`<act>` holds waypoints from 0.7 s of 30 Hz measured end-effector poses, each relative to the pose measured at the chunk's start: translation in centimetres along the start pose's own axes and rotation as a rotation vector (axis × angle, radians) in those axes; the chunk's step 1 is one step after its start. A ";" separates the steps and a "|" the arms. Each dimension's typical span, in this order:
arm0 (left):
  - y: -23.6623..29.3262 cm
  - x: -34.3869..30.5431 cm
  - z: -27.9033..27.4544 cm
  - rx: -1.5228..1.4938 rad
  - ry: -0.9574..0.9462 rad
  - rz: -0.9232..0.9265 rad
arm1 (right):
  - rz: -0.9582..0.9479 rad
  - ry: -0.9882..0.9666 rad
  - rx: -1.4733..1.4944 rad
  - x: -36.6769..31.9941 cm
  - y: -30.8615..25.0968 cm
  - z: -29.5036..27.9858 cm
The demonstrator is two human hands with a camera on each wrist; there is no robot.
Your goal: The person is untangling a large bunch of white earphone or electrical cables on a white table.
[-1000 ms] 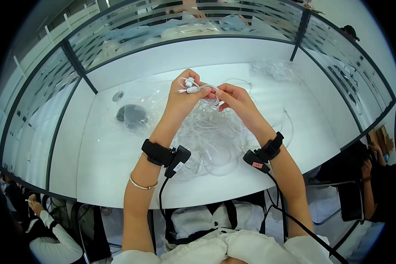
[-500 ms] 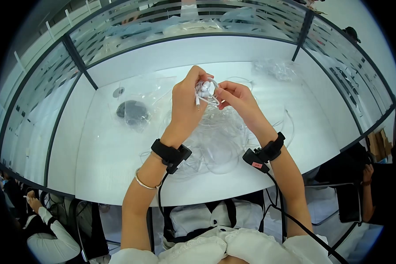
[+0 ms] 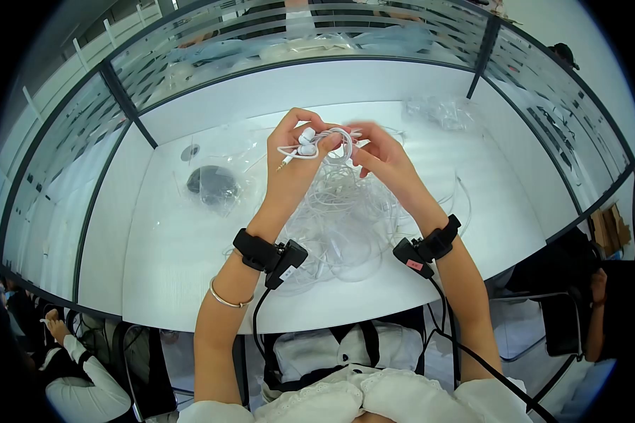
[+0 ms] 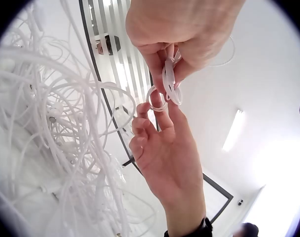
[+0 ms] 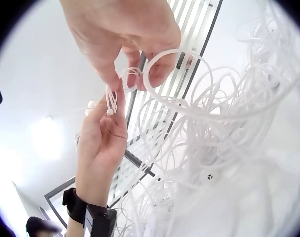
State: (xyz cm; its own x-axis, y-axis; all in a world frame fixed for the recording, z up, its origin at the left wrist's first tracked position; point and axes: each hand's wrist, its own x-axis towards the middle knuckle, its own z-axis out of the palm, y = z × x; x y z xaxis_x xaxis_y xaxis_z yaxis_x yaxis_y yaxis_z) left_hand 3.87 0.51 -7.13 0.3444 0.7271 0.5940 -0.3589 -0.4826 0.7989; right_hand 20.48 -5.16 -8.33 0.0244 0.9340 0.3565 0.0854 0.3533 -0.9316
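A coiled white earphone cable (image 3: pixel 346 144) is held up between both hands above the table. The left hand (image 3: pixel 292 155) pinches the coil by thumb and fingers, with white earbuds (image 3: pixel 307 141) and a gold-tipped plug (image 3: pixel 283 163) lying over its back. At the coil's right side, the right hand (image 3: pixel 386 158) has its thumb and fingers bent round the cable; in the right wrist view its fingertips meet the loops (image 5: pixel 112 98). Under the hands lies a tangled heap of white cables (image 3: pixel 345 211).
On the left of the white table (image 3: pixel 169 282) are a dark round object (image 3: pixel 214 183) in clear plastic and a small grey disc (image 3: pixel 190 152). Crumpled clear plastic (image 3: pixel 441 111) lies at the back right. Glass-topped partitions (image 3: pixel 296 81) enclose the table's back and sides.
The left hand turned inward and then back out, the earbuds and plug moving with it. The right hand stays near the coil, its fingers shifted and slightly blurred.
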 end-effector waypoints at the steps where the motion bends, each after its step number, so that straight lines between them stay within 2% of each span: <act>1: 0.0 0.0 -0.1 0.015 -0.001 -0.007 | -0.020 -0.042 -0.048 0.1 0.4 -0.2; 5: 0.0 0.3 -0.2 0.052 -0.022 -0.039 | -0.060 0.022 -0.109 0.2 1.0 0.0; 10: 0.8 0.7 -0.9 0.215 -0.042 0.013 | 0.000 -0.010 0.043 0.2 0.8 -0.2; 13: 0.7 0.7 -0.8 0.087 0.009 0.036 | 0.040 0.023 0.125 -0.1 -0.1 0.4; 16: 0.7 0.7 -0.4 0.080 -0.005 0.047 | 0.063 0.017 0.129 -0.2 0.1 0.6; 21: 1.0 1.2 -1.3 -0.005 -0.006 -0.103 | 0.089 -0.088 0.165 -0.3 0.0 -0.5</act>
State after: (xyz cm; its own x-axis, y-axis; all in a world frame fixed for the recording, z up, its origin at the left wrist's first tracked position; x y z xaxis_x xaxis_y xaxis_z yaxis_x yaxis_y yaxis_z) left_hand 2.80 1.54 -5.75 0.3849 0.7697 0.5093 -0.3259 -0.4029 0.8552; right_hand 21.00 -5.47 -8.35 -0.0633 0.9603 0.2717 -0.0777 0.2667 -0.9606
